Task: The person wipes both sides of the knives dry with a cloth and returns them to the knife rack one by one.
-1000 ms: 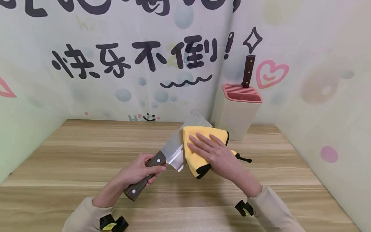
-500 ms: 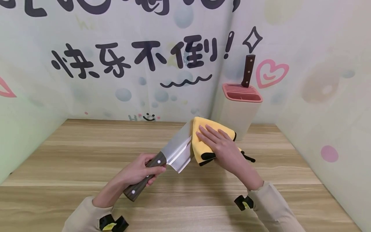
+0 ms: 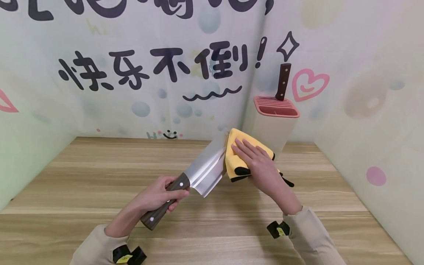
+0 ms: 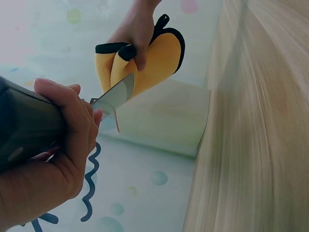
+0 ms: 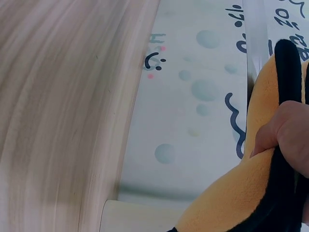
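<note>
My left hand (image 3: 165,193) grips the dark wooden handle (image 3: 155,215) of a cleaver (image 3: 207,162), its broad steel blade slanting up and away to the right. Over the blade's far end lies a folded yellow cloth (image 3: 245,152) with black edging, which hides the tip. My right hand (image 3: 261,167) holds that cloth, fingers laid across its top. In the right wrist view, the thumb (image 5: 285,135) presses into the cloth's fold from the other side. The left wrist view shows the blade (image 4: 118,94) against the cloth (image 4: 161,63), above the table.
A cream knife block (image 3: 269,129) with a pink slotted top stands at the back right, just behind the cloth. One brown-handled knife (image 3: 283,81) is upright in it. Printed fabric walls (image 3: 132,110) enclose the wooden table (image 3: 99,165) at the back and sides.
My right hand and the cloth have slid along the blade, up and right toward its far end, uncovering more steel. The left hand and the handle have stayed almost still.
</note>
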`<action>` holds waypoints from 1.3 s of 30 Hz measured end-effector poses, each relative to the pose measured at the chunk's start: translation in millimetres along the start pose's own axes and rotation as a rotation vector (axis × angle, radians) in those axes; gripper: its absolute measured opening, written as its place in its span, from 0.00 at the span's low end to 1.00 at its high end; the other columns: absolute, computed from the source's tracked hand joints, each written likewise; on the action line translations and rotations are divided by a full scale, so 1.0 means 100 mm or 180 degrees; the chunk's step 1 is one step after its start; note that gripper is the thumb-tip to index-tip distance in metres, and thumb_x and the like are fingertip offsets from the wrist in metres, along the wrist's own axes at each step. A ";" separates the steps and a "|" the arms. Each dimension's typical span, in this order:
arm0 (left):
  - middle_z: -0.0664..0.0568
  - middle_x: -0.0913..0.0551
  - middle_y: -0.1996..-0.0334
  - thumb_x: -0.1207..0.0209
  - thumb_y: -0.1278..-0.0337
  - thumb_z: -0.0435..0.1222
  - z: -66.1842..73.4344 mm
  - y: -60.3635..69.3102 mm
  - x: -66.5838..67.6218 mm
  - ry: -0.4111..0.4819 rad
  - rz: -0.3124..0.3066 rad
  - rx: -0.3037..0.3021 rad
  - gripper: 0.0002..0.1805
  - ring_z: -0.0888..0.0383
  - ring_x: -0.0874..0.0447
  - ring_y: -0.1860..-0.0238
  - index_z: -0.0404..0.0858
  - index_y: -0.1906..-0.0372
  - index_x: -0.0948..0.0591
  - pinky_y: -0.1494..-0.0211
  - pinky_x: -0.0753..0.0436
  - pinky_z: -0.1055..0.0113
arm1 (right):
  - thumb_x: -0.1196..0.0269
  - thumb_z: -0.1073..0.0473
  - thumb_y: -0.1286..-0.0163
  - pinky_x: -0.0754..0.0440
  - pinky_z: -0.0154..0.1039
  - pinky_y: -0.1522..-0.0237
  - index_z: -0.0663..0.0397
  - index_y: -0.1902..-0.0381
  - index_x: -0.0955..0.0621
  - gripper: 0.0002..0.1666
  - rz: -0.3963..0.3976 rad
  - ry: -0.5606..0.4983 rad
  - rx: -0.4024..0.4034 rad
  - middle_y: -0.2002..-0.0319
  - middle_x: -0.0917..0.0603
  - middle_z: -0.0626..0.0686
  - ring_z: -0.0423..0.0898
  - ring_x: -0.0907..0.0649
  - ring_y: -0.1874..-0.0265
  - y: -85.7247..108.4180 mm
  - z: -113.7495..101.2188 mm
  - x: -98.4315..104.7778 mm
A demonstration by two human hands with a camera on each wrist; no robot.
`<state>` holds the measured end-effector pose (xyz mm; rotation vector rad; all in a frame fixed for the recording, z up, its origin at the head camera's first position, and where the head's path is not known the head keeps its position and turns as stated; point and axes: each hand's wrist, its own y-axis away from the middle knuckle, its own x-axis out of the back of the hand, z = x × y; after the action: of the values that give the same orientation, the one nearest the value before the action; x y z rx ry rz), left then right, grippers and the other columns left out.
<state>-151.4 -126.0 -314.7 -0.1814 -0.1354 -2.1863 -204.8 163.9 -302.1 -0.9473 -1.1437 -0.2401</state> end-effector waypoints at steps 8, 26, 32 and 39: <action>0.52 0.31 0.86 0.45 0.44 0.35 0.00 0.02 0.01 -0.0018 0.0004 -0.0045 0.15 0.65 0.32 0.88 0.24 0.61 0.30 0.85 0.28 0.74 | 0.31 0.70 0.54 0.34 0.55 0.45 0.57 0.39 0.32 0.42 0.0035 -0.0033 -0.0123 0.39 0.33 0.57 0.53 0.35 0.39 0.01 0.04 -0.01; 0.52 0.31 0.85 0.45 0.44 0.34 -0.04 0.02 0.00 0.0048 0.0007 -0.0103 0.16 0.65 0.32 0.88 0.22 0.61 0.30 0.86 0.28 0.73 | 0.32 0.72 0.55 0.35 0.55 0.44 0.56 0.40 0.32 0.42 -0.0109 0.0214 -0.0035 0.39 0.33 0.55 0.52 0.35 0.39 0.04 -0.13 0.01; 0.52 0.31 0.85 0.44 0.44 0.34 -0.05 0.01 -0.01 0.0059 0.0063 -0.0065 0.16 0.65 0.32 0.88 0.22 0.61 0.30 0.86 0.27 0.72 | 0.35 0.74 0.55 0.33 0.54 0.45 0.55 0.40 0.31 0.40 -0.0132 0.0377 0.0156 0.39 0.33 0.54 0.52 0.35 0.39 0.04 -0.25 0.01; 0.53 0.30 0.85 0.44 0.44 0.34 -0.04 -0.01 -0.04 0.0072 0.0180 0.0049 0.15 0.65 0.32 0.88 0.24 0.62 0.29 0.85 0.28 0.73 | 0.34 0.73 0.55 0.32 0.54 0.46 0.54 0.41 0.30 0.40 -0.0067 0.0441 0.0428 0.39 0.32 0.53 0.51 0.34 0.39 0.03 -0.40 0.00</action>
<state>-150.5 -123.2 -319.6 -0.1501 -0.1328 -2.1299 -176.5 135.8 -306.6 -0.7883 -1.0295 -0.2393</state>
